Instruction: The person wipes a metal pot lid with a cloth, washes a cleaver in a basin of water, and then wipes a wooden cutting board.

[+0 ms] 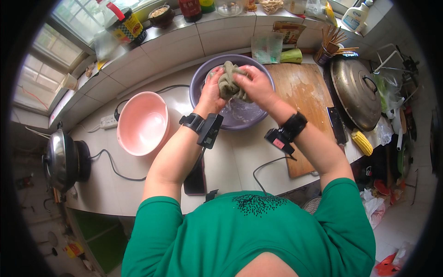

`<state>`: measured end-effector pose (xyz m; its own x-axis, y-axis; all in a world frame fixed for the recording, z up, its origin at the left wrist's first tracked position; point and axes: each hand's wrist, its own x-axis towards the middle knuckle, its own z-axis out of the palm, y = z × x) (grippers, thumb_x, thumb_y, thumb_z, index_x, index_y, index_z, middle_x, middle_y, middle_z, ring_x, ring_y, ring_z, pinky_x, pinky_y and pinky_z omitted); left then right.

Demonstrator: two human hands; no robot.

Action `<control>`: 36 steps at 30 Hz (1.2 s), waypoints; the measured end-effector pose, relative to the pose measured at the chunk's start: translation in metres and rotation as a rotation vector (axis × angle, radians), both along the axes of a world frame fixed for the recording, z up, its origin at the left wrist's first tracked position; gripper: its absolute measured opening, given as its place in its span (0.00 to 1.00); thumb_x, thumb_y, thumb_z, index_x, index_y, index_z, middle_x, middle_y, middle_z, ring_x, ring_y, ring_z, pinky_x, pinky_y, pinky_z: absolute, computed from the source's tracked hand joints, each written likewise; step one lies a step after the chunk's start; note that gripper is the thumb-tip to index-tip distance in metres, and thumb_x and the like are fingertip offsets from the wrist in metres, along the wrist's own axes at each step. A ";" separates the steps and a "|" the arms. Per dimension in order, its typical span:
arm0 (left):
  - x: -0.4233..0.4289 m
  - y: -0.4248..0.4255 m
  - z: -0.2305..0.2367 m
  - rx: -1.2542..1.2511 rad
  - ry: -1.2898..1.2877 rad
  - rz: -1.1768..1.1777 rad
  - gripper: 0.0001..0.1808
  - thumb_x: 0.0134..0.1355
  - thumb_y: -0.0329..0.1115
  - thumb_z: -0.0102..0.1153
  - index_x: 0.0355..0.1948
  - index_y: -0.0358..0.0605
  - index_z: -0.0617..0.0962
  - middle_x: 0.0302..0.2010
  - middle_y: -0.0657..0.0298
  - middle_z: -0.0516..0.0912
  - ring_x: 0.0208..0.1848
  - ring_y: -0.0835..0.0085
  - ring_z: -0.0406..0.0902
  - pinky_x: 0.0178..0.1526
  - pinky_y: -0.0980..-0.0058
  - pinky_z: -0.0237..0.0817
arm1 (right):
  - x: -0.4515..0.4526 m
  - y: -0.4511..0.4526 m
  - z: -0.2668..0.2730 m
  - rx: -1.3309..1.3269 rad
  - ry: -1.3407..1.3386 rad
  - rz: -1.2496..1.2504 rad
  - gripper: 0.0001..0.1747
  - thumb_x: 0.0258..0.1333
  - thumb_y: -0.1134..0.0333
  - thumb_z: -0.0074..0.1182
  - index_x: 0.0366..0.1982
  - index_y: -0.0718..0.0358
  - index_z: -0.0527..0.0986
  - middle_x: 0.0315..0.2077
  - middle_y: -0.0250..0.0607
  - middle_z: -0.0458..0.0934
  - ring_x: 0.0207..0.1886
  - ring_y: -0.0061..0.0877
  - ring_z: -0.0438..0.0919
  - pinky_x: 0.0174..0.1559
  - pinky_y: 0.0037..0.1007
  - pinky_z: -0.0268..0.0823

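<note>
Both my hands are above a purple basin [238,119] with some water in it. Bunched between them is a wet olive-green cloth [228,81]. My left hand [212,91] grips it from the left, the fingers curled at its edge. From the right, my right hand [255,85] presses on it, with the fingers over its top. A pale rounded rim, perhaps a bowl, shows behind my left fingers; most of it is hidden. Black devices are strapped on both my wrists, with cables running from them.
A pink plastic basin [143,124] stands left. At right are a wooden cutting board [301,90], a cleaver [335,124], a corn cob [362,142] and a large metal lid [354,91]. A phone [195,178] lies near the front edge; an electric pot [62,157] stands far left.
</note>
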<state>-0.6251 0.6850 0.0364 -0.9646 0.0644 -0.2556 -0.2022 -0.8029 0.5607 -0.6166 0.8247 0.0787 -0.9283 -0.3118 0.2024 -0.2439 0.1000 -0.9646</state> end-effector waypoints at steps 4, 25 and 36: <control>0.010 0.011 0.008 -0.124 -0.182 0.066 0.13 0.66 0.33 0.34 0.49 0.46 0.65 0.41 0.55 0.75 0.42 0.65 0.76 0.42 0.67 0.72 | 0.017 -0.024 -0.034 0.250 0.325 -0.083 0.25 0.54 0.60 0.50 0.51 0.67 0.67 0.52 0.54 0.61 0.55 0.43 0.64 0.57 0.33 0.57; 0.015 -0.006 -0.003 -1.105 0.153 -0.327 0.15 0.60 0.36 0.46 0.39 0.32 0.73 0.31 0.56 0.78 0.31 0.72 0.73 0.35 0.72 0.66 | -0.046 0.001 -0.060 0.523 0.041 0.016 0.20 0.59 0.58 0.37 0.34 0.68 0.73 0.32 0.59 0.75 0.40 0.50 0.73 0.43 0.42 0.63; 0.040 -0.026 -0.001 -1.615 0.614 -0.419 0.22 0.52 0.32 0.56 0.49 0.40 0.71 0.51 0.54 0.70 0.52 0.55 0.68 0.54 0.69 0.61 | -0.036 0.040 -0.051 1.085 0.273 0.193 0.16 0.48 0.62 0.51 0.39 0.61 0.72 0.38 0.50 0.74 0.43 0.47 0.72 0.45 0.43 0.64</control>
<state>-0.5849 0.6587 0.0354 -0.9231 0.3815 0.0491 0.2934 0.6158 0.7312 -0.6523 0.8648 0.0279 -0.8122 -0.5788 -0.0733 -0.5346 0.7887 -0.3037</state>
